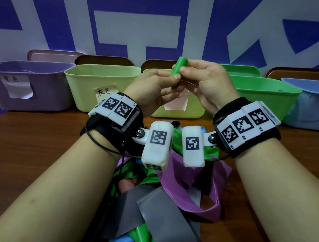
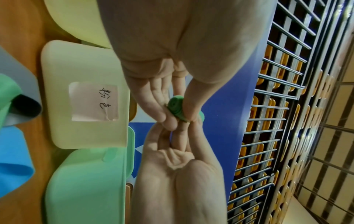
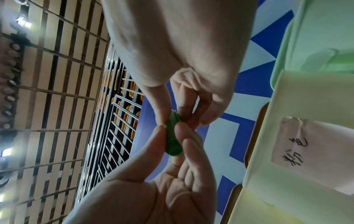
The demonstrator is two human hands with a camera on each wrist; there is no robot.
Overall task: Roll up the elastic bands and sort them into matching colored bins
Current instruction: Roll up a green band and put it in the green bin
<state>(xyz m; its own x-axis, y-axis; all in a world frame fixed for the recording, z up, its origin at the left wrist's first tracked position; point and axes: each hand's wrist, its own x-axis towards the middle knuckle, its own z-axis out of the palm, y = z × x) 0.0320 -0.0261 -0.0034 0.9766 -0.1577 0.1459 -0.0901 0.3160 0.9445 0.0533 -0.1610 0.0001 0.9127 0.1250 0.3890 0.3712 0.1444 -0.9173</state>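
A tightly rolled green elastic band (image 1: 178, 72) is held upright above the bins. My left hand (image 1: 170, 83) pinches its lower part and my right hand (image 1: 185, 68) pinches its upper part. The left wrist view shows the roll's spiral end (image 2: 176, 107) between my left hand's (image 2: 178, 118) thumb and fingers. In the right wrist view my right hand (image 3: 172, 119) grips the top of the roll (image 3: 172, 136). The green bin (image 1: 264, 92) stands just right of my hands.
A row of bins runs along the wall: purple (image 1: 27, 88), yellow-green labelled grey (image 1: 100, 80), yellow-green with a pink label (image 1: 195, 108), blue (image 1: 312, 104). A tangled pile of grey (image 1: 164, 219), purple (image 1: 187, 191), green and blue bands lies on the wooden table (image 1: 36, 138) between my forearms.
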